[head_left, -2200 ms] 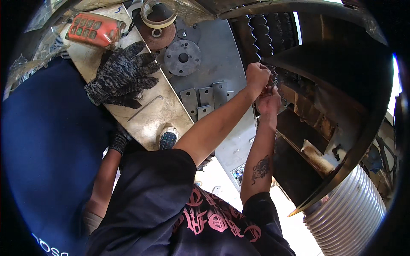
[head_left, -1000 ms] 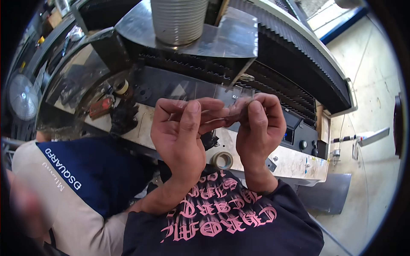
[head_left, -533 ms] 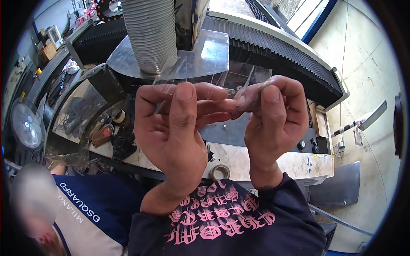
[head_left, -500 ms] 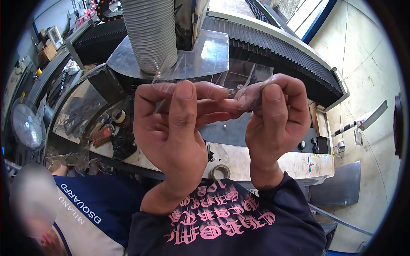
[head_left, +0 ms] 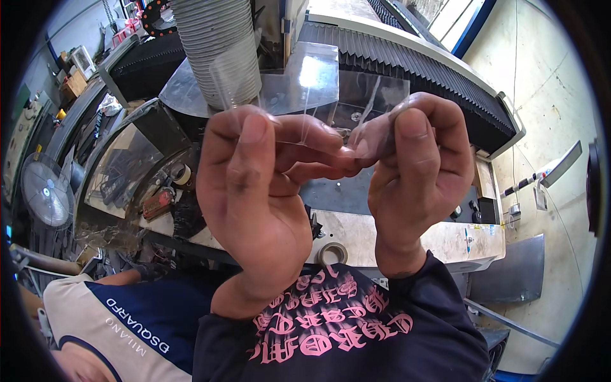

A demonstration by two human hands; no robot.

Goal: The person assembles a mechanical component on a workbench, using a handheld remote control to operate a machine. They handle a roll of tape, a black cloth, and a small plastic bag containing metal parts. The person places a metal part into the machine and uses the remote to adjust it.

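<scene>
Between my two hands stretches a clear plastic bag (head_left: 386, 95), thin and see-through, creased down its middle and catching light. My left hand (head_left: 251, 197) pinches its left part between thumb and fingers, and those fingertips reach rightward behind the film. At the other end, the thumb and bent fingers of my right hand (head_left: 423, 172) grip the bag's right edge. Small shiny bits show near the left fingertips; I cannot tell whether they are in the bag or behind it. Both hands are raised above the machine's worn front ledge (head_left: 363, 232).
A ribbed grey hose (head_left: 216, 51) rises behind the bag, beside pleated black bellows (head_left: 407, 70). A tape roll (head_left: 331, 254) lies on the ledge. A fan (head_left: 48, 191) stands far left. A co-worker's shirt (head_left: 127, 318) shows close at lower left.
The bag has been lifted slightly and spread wider, with my hands a little farther apart. The co-worker at lower left has shifted, and an arm now shows reaching toward the machine.
</scene>
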